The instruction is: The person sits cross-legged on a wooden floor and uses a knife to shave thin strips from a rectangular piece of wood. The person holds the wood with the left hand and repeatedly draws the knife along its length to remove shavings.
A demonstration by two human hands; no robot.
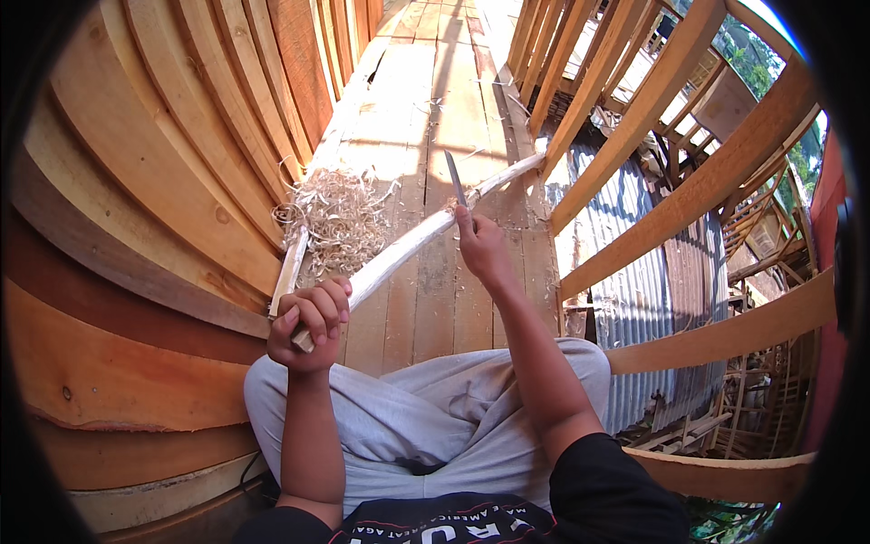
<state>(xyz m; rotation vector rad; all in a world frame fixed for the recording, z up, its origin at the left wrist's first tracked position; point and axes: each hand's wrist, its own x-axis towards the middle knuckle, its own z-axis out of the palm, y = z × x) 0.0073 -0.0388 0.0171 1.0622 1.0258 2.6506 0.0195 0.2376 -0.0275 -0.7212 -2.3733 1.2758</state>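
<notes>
Likely stiff and light, a pale peeled wooden pole point(394, 260) slants over brown wooden floorboards point(453, 308).
Left hand point(311, 322) wraps its near end, seemingly a sound hold; right hand point(483, 245) clasps a slim grey metal knife point(456, 179).

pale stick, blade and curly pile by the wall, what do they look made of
Pale stick: likely wood, bare and shaved-looking, with a rough brownish patch. Blade: probably metal, going by its thin, grey, straight form; finish unclear. Curly pile: likely unfinished wood shavings, thin pale ribbons.
</notes>
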